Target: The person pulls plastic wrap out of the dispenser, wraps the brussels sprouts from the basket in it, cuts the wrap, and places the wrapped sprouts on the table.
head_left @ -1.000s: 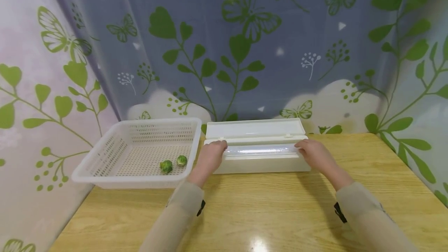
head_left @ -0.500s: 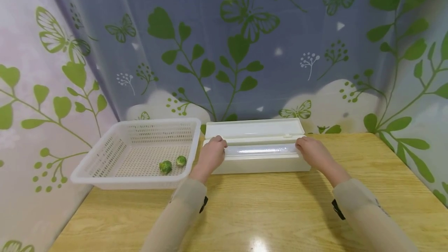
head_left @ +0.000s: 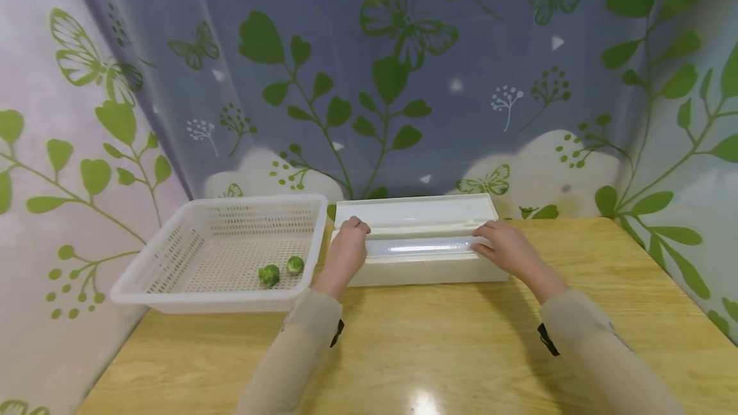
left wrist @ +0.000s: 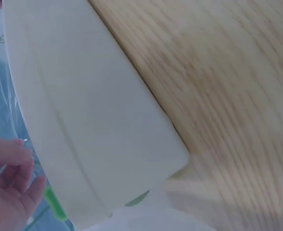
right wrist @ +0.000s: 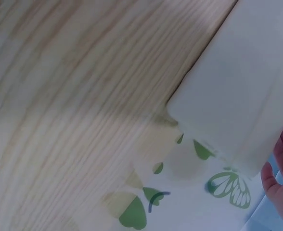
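Observation:
A long white cling film dispenser box (head_left: 426, 271) lies on the table with its lid (head_left: 415, 211) raised at the back. Shiny clear cling film (head_left: 418, 247) shows along its opening. At the box's left end, my left hand (head_left: 348, 252) pinches the film with curled fingers; the left wrist view has these fingers (left wrist: 21, 161) just beyond the box wall, beside clear film (left wrist: 16, 115). My right hand (head_left: 510, 248) is over the right end, thumb and fingers parted around the film's edge. The box hides part of that hand (right wrist: 282, 178) in the right wrist view.
Left of the box stands a white plastic basket (head_left: 173, 298) with slotted walls, holding two small green Brussels sprouts (head_left: 269, 275). Both sit on a wood-grain table (head_left: 403, 351). Behind hangs a blue curtain (head_left: 334, 31) printed with leaves and butterflies.
My right hand has slid slightly left along the film, and its thumb and fingers have come apart. The left hand shifted a little upward at its end. Box and basket stay put.

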### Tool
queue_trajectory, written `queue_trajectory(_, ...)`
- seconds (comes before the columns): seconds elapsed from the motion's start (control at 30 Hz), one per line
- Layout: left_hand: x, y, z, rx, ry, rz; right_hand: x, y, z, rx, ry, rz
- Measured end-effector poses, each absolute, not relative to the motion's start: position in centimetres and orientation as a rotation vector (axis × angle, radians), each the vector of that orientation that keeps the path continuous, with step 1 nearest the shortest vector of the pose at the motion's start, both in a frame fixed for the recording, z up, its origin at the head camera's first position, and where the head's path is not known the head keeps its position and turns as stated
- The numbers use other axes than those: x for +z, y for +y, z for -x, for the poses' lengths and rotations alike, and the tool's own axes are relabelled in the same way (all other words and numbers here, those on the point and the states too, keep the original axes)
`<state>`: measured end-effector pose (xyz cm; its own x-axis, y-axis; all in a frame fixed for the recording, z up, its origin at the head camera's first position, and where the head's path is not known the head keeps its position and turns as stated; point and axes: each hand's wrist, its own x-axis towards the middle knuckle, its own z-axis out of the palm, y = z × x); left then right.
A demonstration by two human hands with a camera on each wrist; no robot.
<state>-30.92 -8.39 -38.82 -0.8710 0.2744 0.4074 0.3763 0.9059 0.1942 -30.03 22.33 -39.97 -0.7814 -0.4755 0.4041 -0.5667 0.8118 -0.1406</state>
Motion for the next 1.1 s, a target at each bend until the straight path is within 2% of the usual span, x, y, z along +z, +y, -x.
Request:
queue_trajectory(0.53, -38.7, -7.9, 31.2, -0.443, -2.654, 0.439, -39.0, 18.7, 30.7, 0.305, -2.731, -0.830)
queue_trajectory(1.1, -38.1, -7.7, 31.3, -0.480, -2.661, 0.423, -39.3, 16.3, 31.0, 0.137, -2.634, -0.759)
